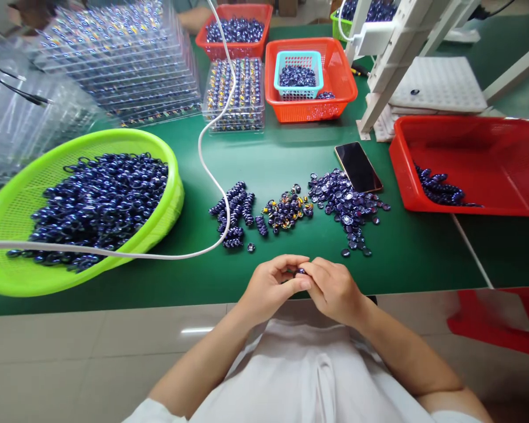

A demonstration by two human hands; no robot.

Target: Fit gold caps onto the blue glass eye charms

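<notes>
My left hand [277,286] and my right hand [335,289] meet at the table's near edge, fingertips pinched together. Between them shows a small shiny dark-blue round piece [300,272], mostly covered by the fingers. Just beyond lies a pile of small parts with yellow and dark-blue colours [288,210]. To its left are spiral stacks of dark-blue rings [233,214], with one loose round piece [251,248] near them. On its right spreads a heap of flat dark-blue caps [348,202], which reaches the edge of a phone [358,167].
A lime-green basket [176,194] of dark-blue rings stands left, crossed by a white cable [203,153]. Stacked clear trays [127,76] rise behind. Red baskets [311,110] stand at the back, a red bin [502,158] at right. A metal post [392,64] stands back right.
</notes>
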